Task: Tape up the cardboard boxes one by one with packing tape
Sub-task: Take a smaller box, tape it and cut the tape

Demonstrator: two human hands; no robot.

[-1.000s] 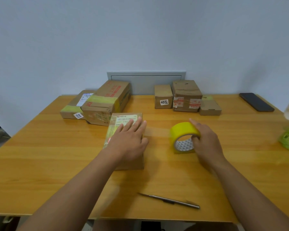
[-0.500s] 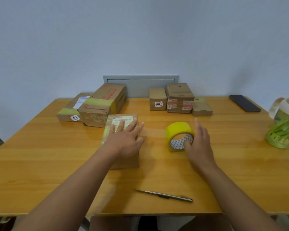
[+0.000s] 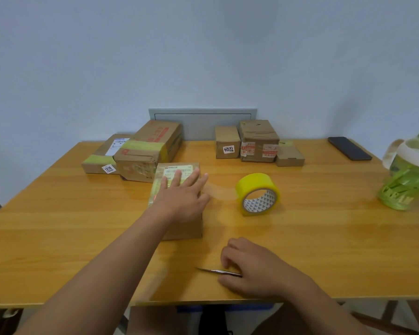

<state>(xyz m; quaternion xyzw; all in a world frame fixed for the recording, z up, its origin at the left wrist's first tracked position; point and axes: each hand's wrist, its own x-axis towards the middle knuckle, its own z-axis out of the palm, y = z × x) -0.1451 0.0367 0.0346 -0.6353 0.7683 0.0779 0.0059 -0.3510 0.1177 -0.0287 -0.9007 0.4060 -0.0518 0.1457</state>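
Box (image 3: 179,204) on wood table (image 3: 324,238), L fingers (image 3: 179,177) flat; R fingers (image 3: 228,262) closing on blade (image 3: 218,271).

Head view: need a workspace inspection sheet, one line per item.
Surface: wooden table, bare wood in front.
Job's things: box under left hand; yellow tape roll on edge right of it, clear strip running to the box; taped boxes back left, three more boxes back centre.
Clutter: black phone back right; green jug at right edge.
Grippers: left hand flat on box; right hand with fingers curled at the metal blade, grip unclear.
Cables: nothing seen.
Surroundings: pale wall, grey panel behind table.
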